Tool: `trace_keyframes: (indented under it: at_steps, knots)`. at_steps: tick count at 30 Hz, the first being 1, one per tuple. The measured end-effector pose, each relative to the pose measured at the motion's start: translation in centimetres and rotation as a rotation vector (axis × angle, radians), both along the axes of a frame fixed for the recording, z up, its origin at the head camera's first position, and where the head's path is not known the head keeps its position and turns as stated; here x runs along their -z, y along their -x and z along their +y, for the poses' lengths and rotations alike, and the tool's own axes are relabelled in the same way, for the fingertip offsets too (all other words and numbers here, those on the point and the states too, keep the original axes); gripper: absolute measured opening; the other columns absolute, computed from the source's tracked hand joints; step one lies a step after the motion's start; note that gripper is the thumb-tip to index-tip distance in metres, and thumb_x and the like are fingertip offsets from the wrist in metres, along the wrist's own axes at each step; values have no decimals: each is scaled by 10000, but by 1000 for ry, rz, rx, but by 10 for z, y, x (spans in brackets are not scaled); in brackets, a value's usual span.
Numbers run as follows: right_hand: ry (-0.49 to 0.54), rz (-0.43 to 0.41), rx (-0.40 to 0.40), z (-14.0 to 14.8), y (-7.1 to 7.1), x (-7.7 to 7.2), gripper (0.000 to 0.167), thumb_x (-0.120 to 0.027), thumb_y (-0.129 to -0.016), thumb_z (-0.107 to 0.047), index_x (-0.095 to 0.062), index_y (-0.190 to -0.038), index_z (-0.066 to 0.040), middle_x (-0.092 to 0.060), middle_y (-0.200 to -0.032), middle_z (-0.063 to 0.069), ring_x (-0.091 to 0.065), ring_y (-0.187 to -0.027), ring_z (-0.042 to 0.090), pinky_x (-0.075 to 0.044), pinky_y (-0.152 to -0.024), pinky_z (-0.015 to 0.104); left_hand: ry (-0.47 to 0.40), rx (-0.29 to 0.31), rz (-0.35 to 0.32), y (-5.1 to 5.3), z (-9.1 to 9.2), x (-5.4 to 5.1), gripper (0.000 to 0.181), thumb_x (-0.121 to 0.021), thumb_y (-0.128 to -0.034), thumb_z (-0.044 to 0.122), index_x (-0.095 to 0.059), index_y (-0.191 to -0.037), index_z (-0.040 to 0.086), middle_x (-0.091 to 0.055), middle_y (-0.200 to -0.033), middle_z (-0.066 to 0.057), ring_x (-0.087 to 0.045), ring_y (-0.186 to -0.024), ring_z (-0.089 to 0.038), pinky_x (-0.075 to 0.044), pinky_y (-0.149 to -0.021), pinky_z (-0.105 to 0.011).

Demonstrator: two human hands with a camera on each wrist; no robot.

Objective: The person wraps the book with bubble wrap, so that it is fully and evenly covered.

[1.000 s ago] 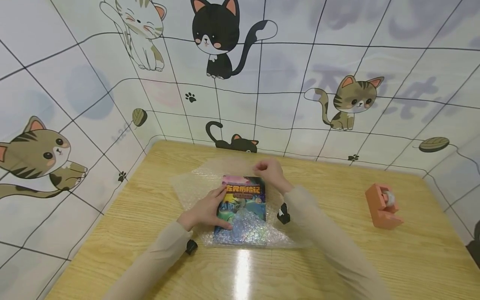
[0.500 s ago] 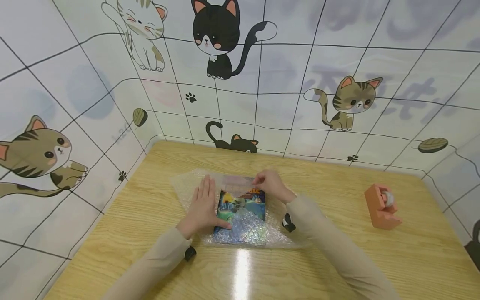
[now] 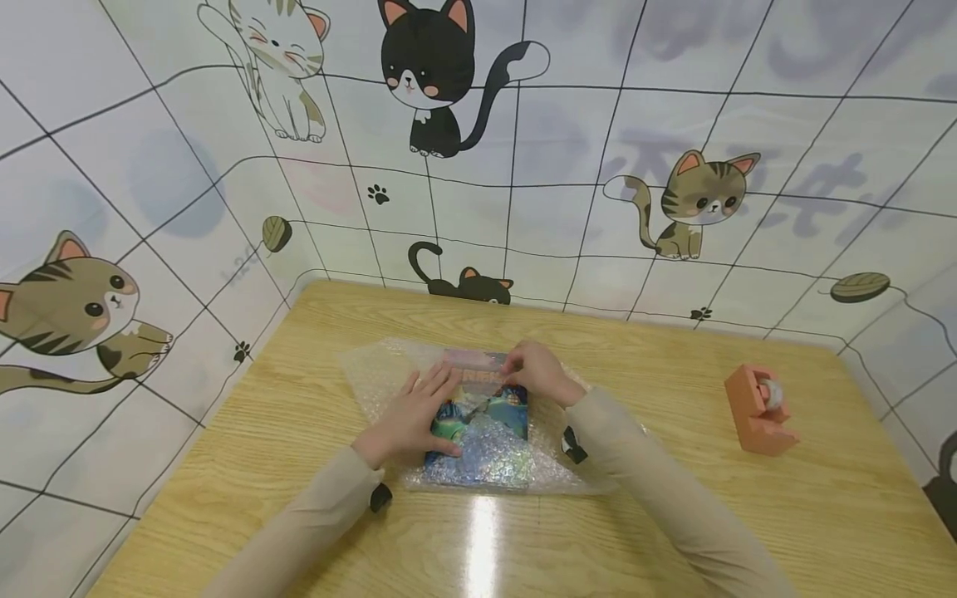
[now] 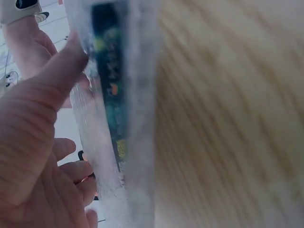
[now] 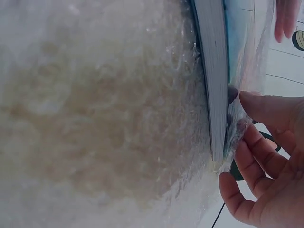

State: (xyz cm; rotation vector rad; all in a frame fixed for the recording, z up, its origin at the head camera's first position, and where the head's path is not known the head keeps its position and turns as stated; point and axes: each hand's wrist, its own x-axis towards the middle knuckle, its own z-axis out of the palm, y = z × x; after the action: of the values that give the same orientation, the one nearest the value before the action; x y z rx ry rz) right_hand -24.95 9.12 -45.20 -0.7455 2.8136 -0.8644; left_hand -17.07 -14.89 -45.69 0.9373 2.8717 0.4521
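Observation:
A book (image 3: 508, 409) with a colourful cover lies on a sheet of bubble wrap (image 3: 374, 370), with flaps of the wrap folded over its near and far parts. My left hand (image 3: 404, 419) rests on the book's left side, fingers spread and straight over the wrap. At the book's far right corner, my right hand (image 3: 542, 371) pinches the folded-over edge of the wrap. In the right wrist view, the thumb and fingers of the right hand (image 5: 273, 159) hold the clear film beside the page edges (image 5: 216, 80). The left wrist view shows the spine (image 4: 111, 85) through the wrap.
An orange tape dispenser (image 3: 758, 411) with a roll of tape stands at the right of the wooden table (image 3: 635, 523). A cat-patterned curtain (image 3: 568, 224) surrounds the table at the back and sides.
My right hand has pulled the far flap of bubble wrap toward me over the book's title. The left hand shifted up to the flap, then its fingers came in onto the book's left edge.

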Motion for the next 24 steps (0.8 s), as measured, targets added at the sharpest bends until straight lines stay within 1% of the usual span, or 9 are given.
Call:
trace_keyframes:
  at_steps: [4, 8, 11, 13, 16, 18, 20, 24]
  knots:
    - [-8, 17, -24, 1, -1, -1, 45, -741, -788, -59, -710, -757, -69, -618, -859, 55, -580, -770, 218, -503, -684, 361, -18, 17, -64, 4, -1, 3, 1101, -727, -707, 566, -182, -1484, 8, -139, -1535, -202, -98, -1414, -336, -100, -1122, -535]
    - [-9, 15, -34, 2, -1, -1, 43, -736, -788, -51, -712, -767, -80, -624, -866, 49, -593, -781, 215, -513, -688, 352, -14, 24, -98, 5, -1, 3, 1045, -735, -712, 550, -269, -1456, -17, -171, -1527, -203, -125, -1408, -345, -114, -1125, -520]
    - [-2, 10, -64, 5, -2, -4, 43, -716, -797, -36, -716, -795, -79, -625, -858, 51, -588, -780, 215, -506, -672, 346, -14, 32, -103, 6, -1, 2, 1020, -738, -709, 549, -314, -1436, -27, -187, -1522, -206, -144, -1403, -350, -126, -1125, -515]
    - [9, 3, -105, 8, -2, -6, 51, -696, -812, -26, -717, -848, -55, -639, -869, 68, -593, -801, 230, -506, -686, 351, -21, 41, -94, 6, 0, 1, 1013, -747, -703, 543, -336, -1422, -39, -209, -1511, -222, -172, -1393, -367, -148, -1118, -522]
    - [40, -47, -140, 16, -6, -12, 146, -656, -851, -42, -692, -986, 0, -649, -974, 127, -596, -922, 295, -505, -777, 407, -18, 46, -82, 7, 0, 0, 1013, -759, -690, 541, -356, -1410, -47, -237, -1498, -230, -208, -1380, -374, -187, -1111, -513]
    - [71, -78, -131, 24, -10, -16, 216, -638, -867, -59, -660, -1065, 26, -638, -1063, 164, -576, -1014, 338, -484, -855, 451, -21, 48, -73, 8, 1, -1, 1005, -774, -676, 534, -384, -1390, -58, -267, -1482, -240, -238, -1365, -382, -224, -1102, -499]
    - [94, -100, -97, 36, -17, -21, 267, -625, -881, -83, -629, -1117, 42, -611, -1128, 191, -544, -1074, 375, -457, -898, 491, -22, 40, -77, 8, 1, -2, 999, -786, -662, 533, -407, -1377, -54, -286, -1473, -235, -258, -1357, -377, -257, -1095, -474]
    - [114, -80, -54, 62, -30, -24, 284, -613, -891, -89, -604, -1122, 76, -603, -1129, 221, -536, -1063, 407, -445, -898, 521, -36, 28, -83, 10, 2, -3, 986, -809, -633, 528, -447, -1348, -46, -334, -1439, -228, -302, -1328, -370, -324, -1061, -456]
